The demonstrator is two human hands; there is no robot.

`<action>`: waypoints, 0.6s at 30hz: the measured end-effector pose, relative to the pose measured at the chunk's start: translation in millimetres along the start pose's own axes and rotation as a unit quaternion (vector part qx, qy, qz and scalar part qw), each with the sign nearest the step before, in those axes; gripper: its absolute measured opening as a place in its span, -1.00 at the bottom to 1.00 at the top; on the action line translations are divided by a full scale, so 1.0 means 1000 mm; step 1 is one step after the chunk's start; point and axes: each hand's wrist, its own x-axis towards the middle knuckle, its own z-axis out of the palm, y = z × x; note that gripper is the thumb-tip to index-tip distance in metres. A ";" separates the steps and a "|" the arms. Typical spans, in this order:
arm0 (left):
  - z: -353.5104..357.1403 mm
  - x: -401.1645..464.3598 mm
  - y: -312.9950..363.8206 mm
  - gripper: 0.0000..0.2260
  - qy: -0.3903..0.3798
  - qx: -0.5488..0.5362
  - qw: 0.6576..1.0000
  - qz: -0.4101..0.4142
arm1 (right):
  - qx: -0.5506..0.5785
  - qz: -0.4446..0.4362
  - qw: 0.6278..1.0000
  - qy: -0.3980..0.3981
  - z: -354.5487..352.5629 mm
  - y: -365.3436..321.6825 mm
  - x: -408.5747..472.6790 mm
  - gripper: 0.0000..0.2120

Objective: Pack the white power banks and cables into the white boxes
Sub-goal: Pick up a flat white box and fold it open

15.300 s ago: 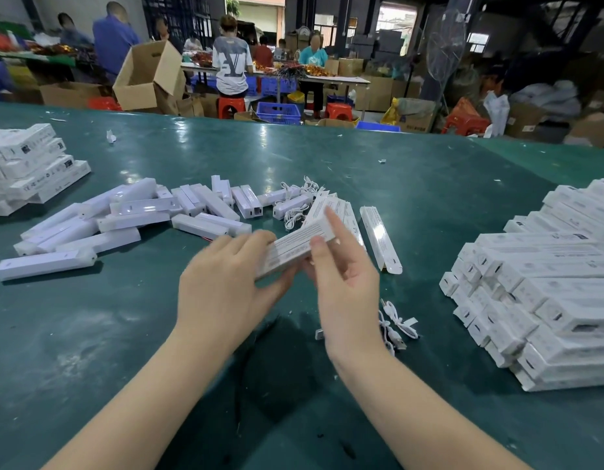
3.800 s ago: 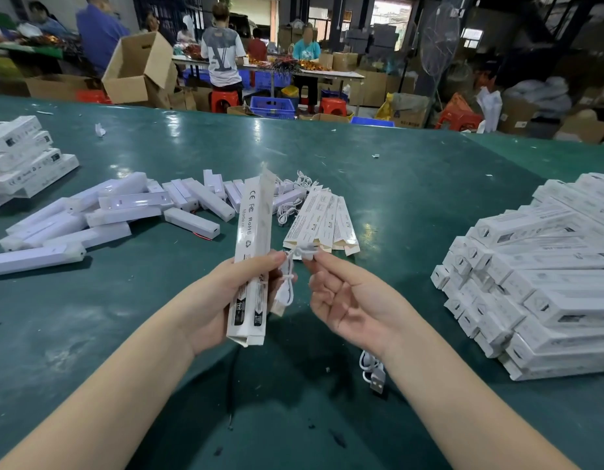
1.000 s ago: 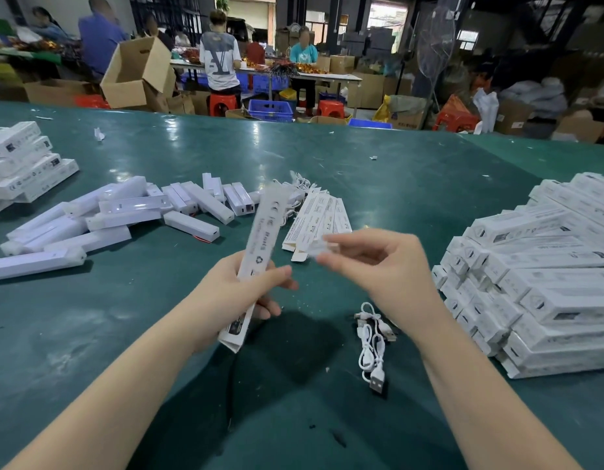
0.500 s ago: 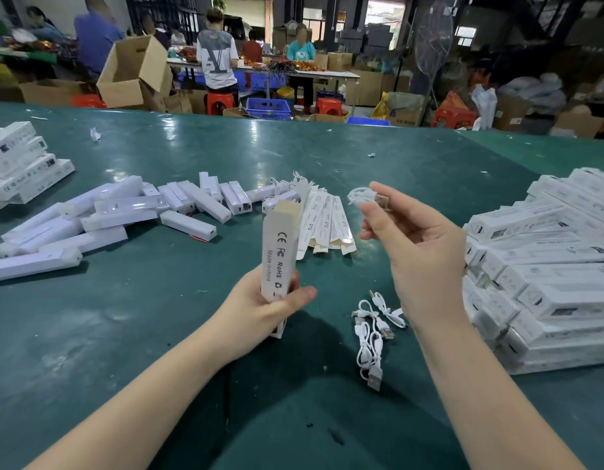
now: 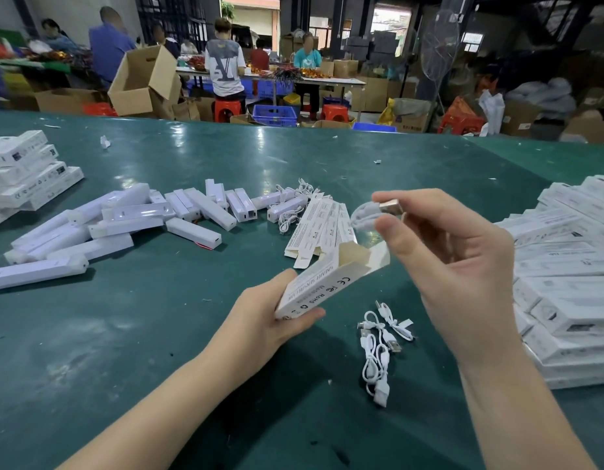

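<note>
Near the middle of the frame, the left hand grips an open, light white box, while the right hand pinches a soft, bendy cable by its hard plug just above the box.

green table, cardboard box, blue crate, fan

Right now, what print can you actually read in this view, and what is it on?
"CE", "FC", "RoHS": on the open box held in the left hand.
Longer lines beside these on that box: too blurred to read.
Print on the flat boxes, the right stack and the left stack: too small.
Large grey mark on a standing person's shirt: unclear.
</note>
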 end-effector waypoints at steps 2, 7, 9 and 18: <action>-0.004 0.002 0.000 -0.74 0.029 0.033 0.999 0.007 | -0.034 -0.008 0.999 -0.023 -0.002 0.000 0.000 -0.88; -0.008 0.004 -0.001 -0.71 0.074 0.072 0.995 -0.012 | -0.114 -0.028 0.991 -0.070 -0.001 -0.001 0.000 -0.86; -0.010 0.003 -0.003 -0.73 0.079 0.089 0.993 -0.025 | -0.136 -0.020 0.987 -0.088 -0.002 0.001 0.000 -0.87; -0.024 0.002 0.011 -0.80 0.092 0.219 0.970 0.053 | 0.023 0.178 0.981 -0.070 -0.011 0.010 0.005 -0.83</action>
